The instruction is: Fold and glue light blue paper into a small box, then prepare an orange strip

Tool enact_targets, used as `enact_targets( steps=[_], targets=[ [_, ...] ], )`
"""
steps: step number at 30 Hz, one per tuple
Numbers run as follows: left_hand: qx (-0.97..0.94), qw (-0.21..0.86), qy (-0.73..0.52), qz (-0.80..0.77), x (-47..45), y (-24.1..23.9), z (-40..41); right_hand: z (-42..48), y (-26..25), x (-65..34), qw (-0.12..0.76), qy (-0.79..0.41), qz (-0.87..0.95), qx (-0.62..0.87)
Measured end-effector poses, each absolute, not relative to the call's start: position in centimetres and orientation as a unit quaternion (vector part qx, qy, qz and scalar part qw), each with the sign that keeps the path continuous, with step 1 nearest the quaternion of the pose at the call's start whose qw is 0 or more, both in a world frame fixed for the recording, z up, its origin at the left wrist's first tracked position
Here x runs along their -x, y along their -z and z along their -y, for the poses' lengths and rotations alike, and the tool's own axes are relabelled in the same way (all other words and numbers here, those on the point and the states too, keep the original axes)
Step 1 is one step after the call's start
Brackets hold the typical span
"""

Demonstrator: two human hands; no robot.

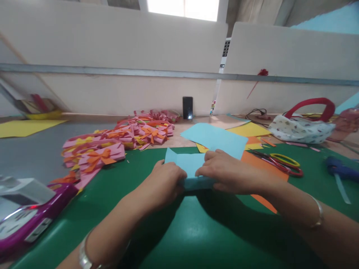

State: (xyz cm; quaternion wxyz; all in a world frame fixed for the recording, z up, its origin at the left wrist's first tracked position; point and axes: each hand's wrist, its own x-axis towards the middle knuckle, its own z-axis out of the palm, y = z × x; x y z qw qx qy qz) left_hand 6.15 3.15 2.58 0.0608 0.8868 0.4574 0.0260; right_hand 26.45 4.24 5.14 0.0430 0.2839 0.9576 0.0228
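A light blue sheet of paper (pixel 187 163) lies partly folded on the green mat (pixel 196 231) in front of me. My left hand (pixel 166 180) is closed on its near left edge. My right hand (pixel 224 172) presses and pinches the near right edge, fingers curled over the fold. Both hands grip the folded strip at the paper's near side. A second, flat light blue sheet (pixel 215 139) lies just behind it, over yellow and orange sheets.
A heap of pink paper pieces with orange bows (pixel 117 142) sits to the left. Scissors (pixel 280 163) and a blue glue gun (pixel 340 170) lie at right, near a patterned bag (pixel 301 129). A purple device (pixel 30 215) is at the near left, a phone (pixel 187 107) against the wall.
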Motion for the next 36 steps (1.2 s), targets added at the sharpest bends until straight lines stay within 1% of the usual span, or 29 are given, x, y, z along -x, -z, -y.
enact_targets(
  steps=[5,9,13,19,27,36],
  targets=[
    [-0.877,0.082,-0.02,-0.472,-6.3,-2.9,-3.1,-4.4,-4.6,-26.2,0.064,-0.039,-0.958,-0.275],
    [-0.86,0.125,-0.02,-0.495,-6.4,-3.3,-3.0,-4.6,-4.8,-26.4,0.084,-0.011,-0.947,-0.31],
    [-0.86,0.108,-0.013,-0.499,-6.4,-3.2,-3.2,-4.6,-5.1,-26.7,0.092,0.007,-0.934,-0.345],
    [-0.859,0.106,-0.009,-0.502,-6.6,-3.1,-3.2,-5.4,-4.0,-26.4,0.094,-0.022,-0.936,-0.34],
    [-0.842,0.094,0.004,-0.531,-6.7,-2.8,-3.5,-5.6,-4.1,-26.6,0.083,0.033,-0.925,-0.369],
    [-0.82,0.071,-0.007,-0.567,-6.8,-1.6,-3.6,-5.4,-4.0,-25.5,0.112,0.0,-0.899,-0.424]
  ],
)
